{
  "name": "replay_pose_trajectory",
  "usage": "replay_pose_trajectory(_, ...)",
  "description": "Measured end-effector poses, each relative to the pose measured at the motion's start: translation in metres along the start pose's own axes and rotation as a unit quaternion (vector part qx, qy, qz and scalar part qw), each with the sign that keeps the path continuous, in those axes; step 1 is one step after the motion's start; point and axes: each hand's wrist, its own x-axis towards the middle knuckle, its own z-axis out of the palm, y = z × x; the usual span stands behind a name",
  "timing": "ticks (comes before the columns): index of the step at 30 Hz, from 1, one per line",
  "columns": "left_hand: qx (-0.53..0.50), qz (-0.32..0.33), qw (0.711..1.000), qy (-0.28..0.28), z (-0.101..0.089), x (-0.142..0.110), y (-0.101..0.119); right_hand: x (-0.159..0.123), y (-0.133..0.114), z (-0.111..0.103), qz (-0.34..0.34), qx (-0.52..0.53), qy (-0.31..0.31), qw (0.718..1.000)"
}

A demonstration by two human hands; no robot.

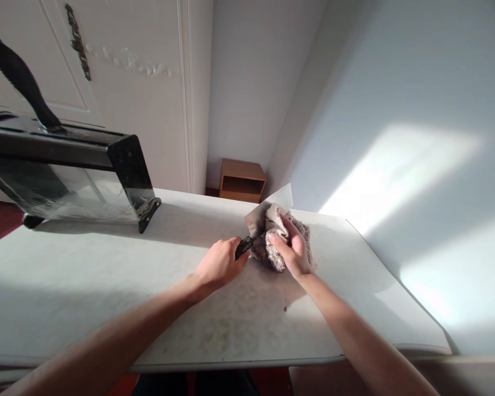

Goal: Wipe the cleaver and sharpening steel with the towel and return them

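Observation:
My left hand (220, 259) is closed around the black handle of a cleaver (256, 220). Its broad, shiny blade tilts up and away to the right, partly hidden behind a cloth. That speckled brown-and-white cloth (274, 254) is bunched in my right hand (296, 250), with thumb and fingers pressing it together against the blade's side. Part of the cloth hangs down onto the white table (181, 313) beneath both hands.
A black-framed knife holder (124, 157) with clear sides stands at the table's left, one black knife handle (22, 82) rising from it. Behind are a white wardrobe (148, 126) and a small wooden cabinet (243, 171). A pale wall (396, 82) borders the right side.

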Motion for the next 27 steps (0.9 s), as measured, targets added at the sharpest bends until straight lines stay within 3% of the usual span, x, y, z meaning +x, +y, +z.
replay_pose_trajectory(4, -0.024, -0.005, 1.000, 0.001, 0.000, 0.000, 0.000, -0.005, 0.001, 0.005, -0.031, -0.041, -0.075, 0.996)
replay_pose_trajectory(12, -0.050, -0.016, 0.999, -0.006, -0.001, 0.001, 0.002, -0.002, 0.002, 0.006, -0.035, -0.081, -0.127, 0.988)
replay_pose_trajectory(27, -0.089, 0.006, 0.996, -0.028, -0.008, -0.001, 0.001, 0.007, -0.005, -0.009, 0.020, -0.124, -0.144, 0.982)
